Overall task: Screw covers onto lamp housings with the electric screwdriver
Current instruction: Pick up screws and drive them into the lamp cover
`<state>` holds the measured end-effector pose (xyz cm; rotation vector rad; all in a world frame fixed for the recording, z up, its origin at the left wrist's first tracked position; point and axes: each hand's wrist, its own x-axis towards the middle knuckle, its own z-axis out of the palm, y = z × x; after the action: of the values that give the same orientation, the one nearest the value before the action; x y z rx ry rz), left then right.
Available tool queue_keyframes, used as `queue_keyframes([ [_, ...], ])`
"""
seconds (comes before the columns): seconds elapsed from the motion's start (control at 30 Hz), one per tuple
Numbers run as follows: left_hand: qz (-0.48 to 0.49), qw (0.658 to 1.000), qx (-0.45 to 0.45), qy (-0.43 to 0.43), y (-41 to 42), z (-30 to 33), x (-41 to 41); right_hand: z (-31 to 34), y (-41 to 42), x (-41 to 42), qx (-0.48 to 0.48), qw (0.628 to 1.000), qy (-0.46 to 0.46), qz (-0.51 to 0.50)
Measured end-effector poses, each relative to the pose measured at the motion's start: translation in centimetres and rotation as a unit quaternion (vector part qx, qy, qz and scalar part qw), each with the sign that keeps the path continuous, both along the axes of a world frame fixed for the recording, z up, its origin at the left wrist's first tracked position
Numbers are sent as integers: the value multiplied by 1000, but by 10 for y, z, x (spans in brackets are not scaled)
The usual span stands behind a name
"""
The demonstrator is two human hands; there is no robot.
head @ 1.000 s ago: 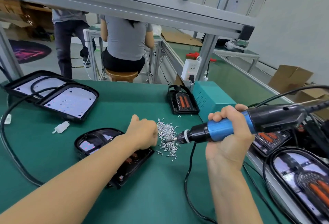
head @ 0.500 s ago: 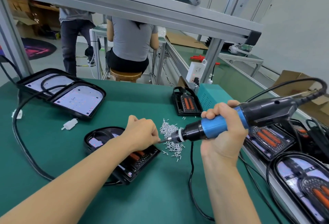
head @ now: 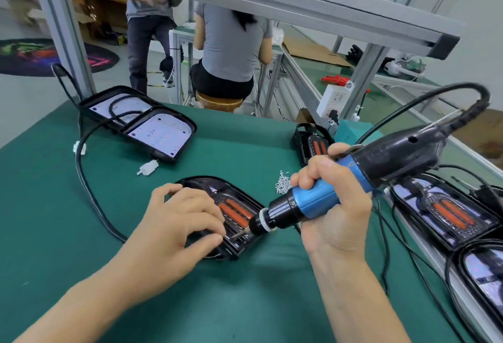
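Observation:
A black lamp housing (head: 231, 206) with orange strips lies on the green table (head: 245, 301) in front of me. My left hand (head: 177, 228) rests on its near left part, thumb and forefinger pinching something small at the driver's tip; it looks like a screw but is too small to tell. My right hand (head: 334, 206) grips the blue and black electric screwdriver (head: 326, 198), its bit angled down onto the housing's near edge. A small heap of silver screws (head: 283, 183) lies just behind the screwdriver.
Two open housings with white LED boards (head: 160, 135) sit at the back left, a black cable (head: 81, 168) looping from them. Another housing (head: 313, 146) stands by a teal box (head: 351, 131). More lamps (head: 451, 214) line the right rail. Two people are behind the bench.
Both hands have moved from the screw heap to the housing's near edge. The screwdriver has tilted from level to bit-down, and my left hand now pinches at its tip.

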<state>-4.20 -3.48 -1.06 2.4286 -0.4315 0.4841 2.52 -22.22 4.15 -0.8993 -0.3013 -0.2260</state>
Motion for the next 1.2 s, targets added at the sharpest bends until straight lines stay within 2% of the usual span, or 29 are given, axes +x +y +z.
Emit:
queue_keyframes([
  [0.1,16,1000,-14,-10,-4,-8,-11,-2,6,-4,-7,1000,-3,-9],
  [0.17,60,998,-12,4,-9,-10,-12,-4,8,-6,-4,1000,-5,-22],
  [0.27,101,994,39,35,-14,-7,-7,-4,10,-8,-17,999,-17,-32],
  [0.4,71,989,117,55,-17,0,-4,0,13,-10,-52,998,-34,-9],
  [0.5,49,986,139,75,-11,-3,-7,1,15,-11,-63,997,-41,4],
  [0.7,47,987,126,83,-3,-10,-15,-2,18,-13,-71,996,-43,25],
  [1.03,42,987,148,43,0,-13,-15,-2,19,-17,-97,993,-56,39],
  [1.2,42,988,134,66,2,-14,-15,-3,19,-17,-95,993,-56,44],
])
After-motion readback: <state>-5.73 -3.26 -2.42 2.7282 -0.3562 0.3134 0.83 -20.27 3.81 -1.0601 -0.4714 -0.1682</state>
